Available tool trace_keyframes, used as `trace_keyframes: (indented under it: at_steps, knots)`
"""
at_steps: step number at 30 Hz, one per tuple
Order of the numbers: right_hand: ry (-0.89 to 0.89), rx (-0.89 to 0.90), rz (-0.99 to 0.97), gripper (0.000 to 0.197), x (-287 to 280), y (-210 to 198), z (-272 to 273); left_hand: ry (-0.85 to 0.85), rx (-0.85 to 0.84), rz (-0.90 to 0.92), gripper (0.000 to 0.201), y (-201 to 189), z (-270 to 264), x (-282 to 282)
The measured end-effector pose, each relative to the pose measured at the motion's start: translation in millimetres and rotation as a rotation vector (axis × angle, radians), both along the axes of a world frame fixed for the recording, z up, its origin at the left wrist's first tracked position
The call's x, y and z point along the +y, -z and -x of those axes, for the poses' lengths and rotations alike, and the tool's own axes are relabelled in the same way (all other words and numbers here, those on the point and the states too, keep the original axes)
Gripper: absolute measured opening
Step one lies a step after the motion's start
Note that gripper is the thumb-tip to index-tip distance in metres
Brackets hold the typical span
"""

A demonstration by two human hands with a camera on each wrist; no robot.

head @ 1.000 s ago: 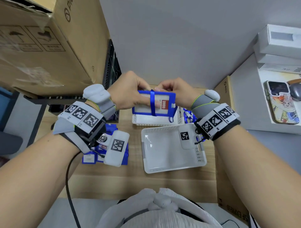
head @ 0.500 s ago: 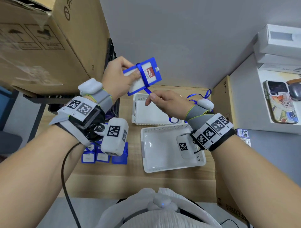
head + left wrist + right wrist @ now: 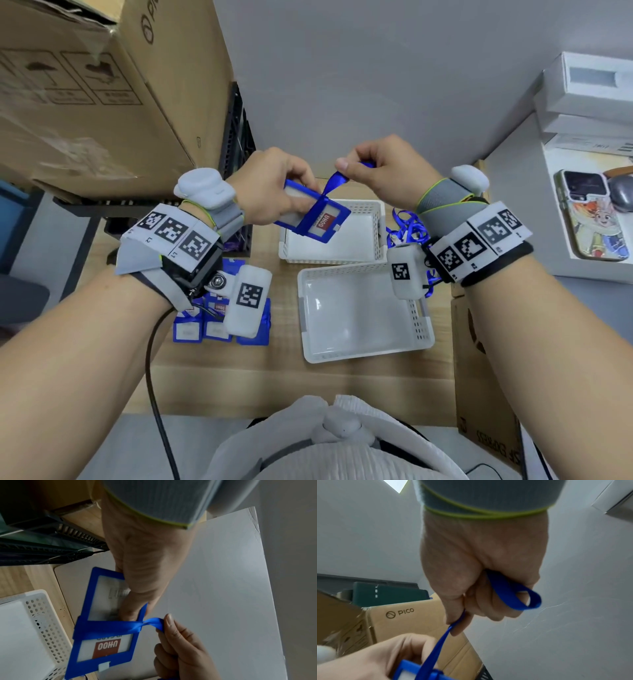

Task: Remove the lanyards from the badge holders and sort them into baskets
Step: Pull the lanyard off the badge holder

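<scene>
My left hand (image 3: 274,186) (image 3: 137,582) grips a blue badge holder (image 3: 313,216) (image 3: 102,639) above the far white basket (image 3: 371,236). A blue lanyard (image 3: 334,181) (image 3: 120,626) is wrapped across the holder's middle. My right hand (image 3: 383,171) (image 3: 481,577) pinches the lanyard's free end between thumb and forefinger, and a loop of the lanyard (image 3: 513,595) sticks out past its curled fingers. The strap runs taut from holder to pinch. A nearer white basket (image 3: 421,329) sits below my right wrist. Both baskets look bare inside.
Several blue badge holders (image 3: 212,322) lie on the wooden table left of the baskets. Loose blue lanyards (image 3: 406,222) pile to the right of the far basket. Large cardboard boxes (image 3: 85,92) and a black crate (image 3: 236,144) stand at the left. A phone (image 3: 592,219) lies at the right.
My left hand brought the holder down from its raised position to just above the far basket and tilted it. My right hand rose and pulled the lanyard end up and to the right.
</scene>
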State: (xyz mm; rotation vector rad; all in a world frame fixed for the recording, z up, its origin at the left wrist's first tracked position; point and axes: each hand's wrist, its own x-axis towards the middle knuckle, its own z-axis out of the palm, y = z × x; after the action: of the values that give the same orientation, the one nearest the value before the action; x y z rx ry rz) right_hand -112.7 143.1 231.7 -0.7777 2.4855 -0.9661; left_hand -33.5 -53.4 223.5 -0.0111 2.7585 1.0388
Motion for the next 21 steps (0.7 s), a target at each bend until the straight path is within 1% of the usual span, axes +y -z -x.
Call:
trace_keyframes:
  at_steps: [2, 5, 7, 10, 12, 14, 16, 18, 19, 21]
  knots:
    - [0.021, -0.012, -0.033, 0.035, 1, -1, 0, 0.023, -0.003, -0.031, 0.022, 0, -1, 2]
    - [0.076, -0.05, -0.046, 0.043, 0, 1, 1, 0.065, 0.026, -0.093, 0.041, -2, -4, 6]
    - [0.141, -0.109, -0.017, 0.042, -3, 5, 3, 0.106, 0.059, -0.116, 0.045, -5, -6, 9]
    - [0.246, -0.227, 0.02, 0.033, -4, 7, 5, 0.169, 0.064, -0.135, 0.037, -13, -9, 14]
    - [0.289, -0.29, 0.013, 0.034, -5, 11, 8, 0.208, 0.016, -0.118, 0.033, -16, -8, 16]
    - [0.296, -0.317, 0.007, 0.036, -6, 13, 10, 0.252, -0.029, -0.043, 0.027, -16, -6, 17]
    - [0.293, -0.327, 0.023, 0.038, -5, 16, 12, 0.261, -0.04, 0.015, 0.022, -15, -4, 19]
    - [0.303, -0.314, 0.068, 0.038, -3, 18, 14, 0.243, -0.037, 0.005, 0.022, -14, -5, 20]
    - [0.312, -0.278, 0.077, 0.033, -2, 20, 16, 0.228, -0.034, -0.025, 0.022, -13, -6, 19]
    - [0.348, -0.123, 0.014, 0.019, 6, 26, 23, 0.172, -0.047, -0.144, 0.021, -12, -7, 17]
